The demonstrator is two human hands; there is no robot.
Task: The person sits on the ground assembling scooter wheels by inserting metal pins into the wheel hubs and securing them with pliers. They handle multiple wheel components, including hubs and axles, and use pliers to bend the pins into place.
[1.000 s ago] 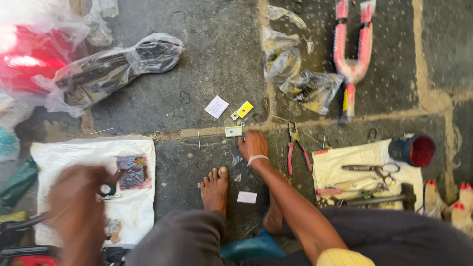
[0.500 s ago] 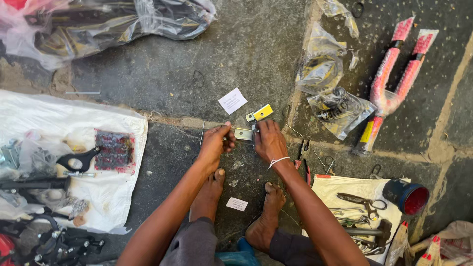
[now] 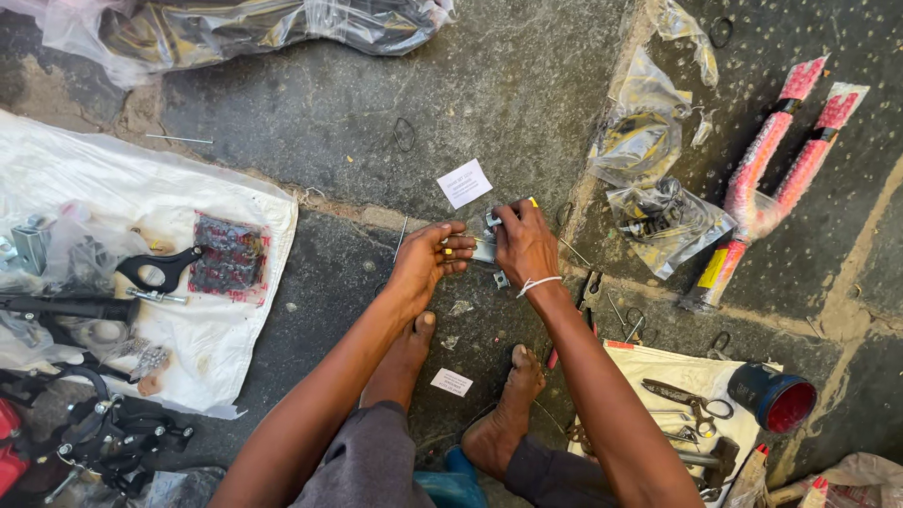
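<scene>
Stone floor point(image 3: 310, 113) outdoors, grey and dusty; both hands, left point(image 3: 423, 263) and right point(image 3: 525, 246), pinch one small metal bracket point(image 3: 484, 249) above it.

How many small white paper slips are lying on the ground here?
2: one white slip on the stone just above the hands, another slip between the feet. More may be hidden under bags or arms.

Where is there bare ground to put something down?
Bare stone lies between the plastic bag above, the white cloth and the hands. The cloth is crowded with black parts; so is the right, around the red forks and tools.
</scene>
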